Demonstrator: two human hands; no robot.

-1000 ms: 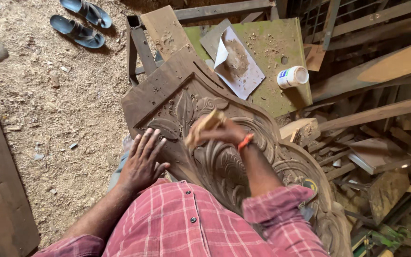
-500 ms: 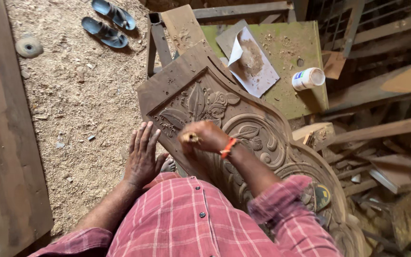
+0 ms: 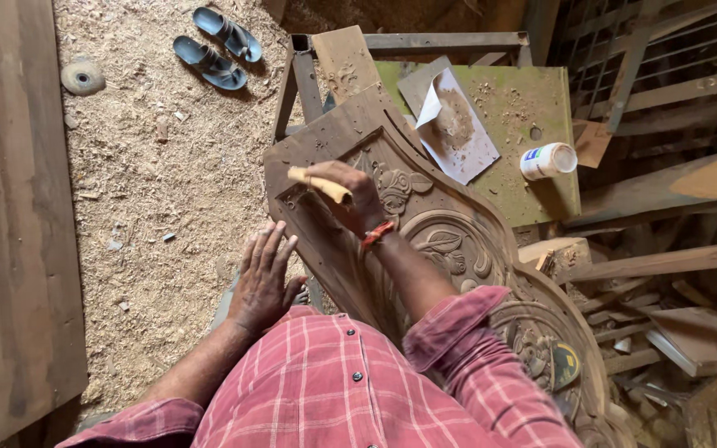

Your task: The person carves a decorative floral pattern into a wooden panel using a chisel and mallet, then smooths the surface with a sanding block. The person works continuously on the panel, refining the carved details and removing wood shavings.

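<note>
Head view: carved wooden panel [image 3: 450,249] lies slantwise, long axis from upper left to lower right, arched edge right, resting partly on green table [image 3: 533,116]. Floor [image 3: 151,191] covered in sawdust; pair of sandals [image 3: 217,48] upper left; white jar [image 3: 548,160] on table. Right hand [image 3: 350,195] closed around pale wooden-handled tool [image 3: 319,183], on carving. Left hand [image 3: 265,274] open, fingers spread, flat against panel's left edge.

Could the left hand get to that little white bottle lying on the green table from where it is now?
Probably not easily. The left hand rests flat at the near edge of the carved wooden panel, while the white bottle lies far across it. The panel and the right hand, holding a pale wooden stick, lie between.
</note>
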